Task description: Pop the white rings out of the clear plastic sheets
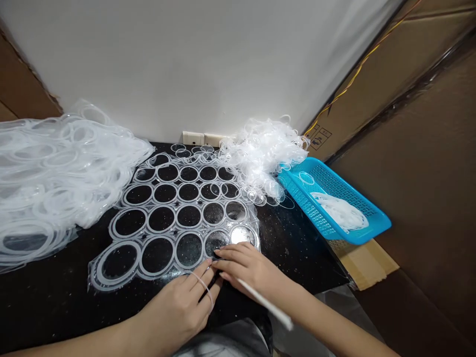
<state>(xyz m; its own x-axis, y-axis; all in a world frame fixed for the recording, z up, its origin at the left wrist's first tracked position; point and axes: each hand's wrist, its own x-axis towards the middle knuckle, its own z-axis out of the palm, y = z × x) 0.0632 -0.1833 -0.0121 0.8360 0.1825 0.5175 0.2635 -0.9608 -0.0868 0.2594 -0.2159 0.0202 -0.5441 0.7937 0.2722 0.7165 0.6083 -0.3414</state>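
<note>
Nearest the lens, two bare forearms (320,317) reaching in from the bottom edge, above a lap in grey cloth (226,342). Beyond them, to the right, a bright blue plastic basket (334,203) with latticed sides, sitting tilted on a flattened carton, holding a white bundle of thin plastic strips (340,210) and a single clear ring (307,178). Along the left, a large heap of clear ring-punched plastic (48,173) on a black speckled countertop (48,302). At the centre, a flat clear plastic sheet of round holes (178,218), lying on the countertop, its far end broken into loose rings. Just beside the basket, a white tangle of plastic rings (260,153). Behind, a white wall (186,64) with a wall socket plate (193,138), brown cardboard (420,163) on the right, and a yellow cable (353,79). At the sheet's near edge, the right hand (243,265), fingers pressed together, resting on the sheet above a white plastic strip (266,303), any grip on the strip impossible to tell. Close beside it, the left hand (174,310), fingers loosely spread, a thin clear ring (204,287) looped around them.
</note>
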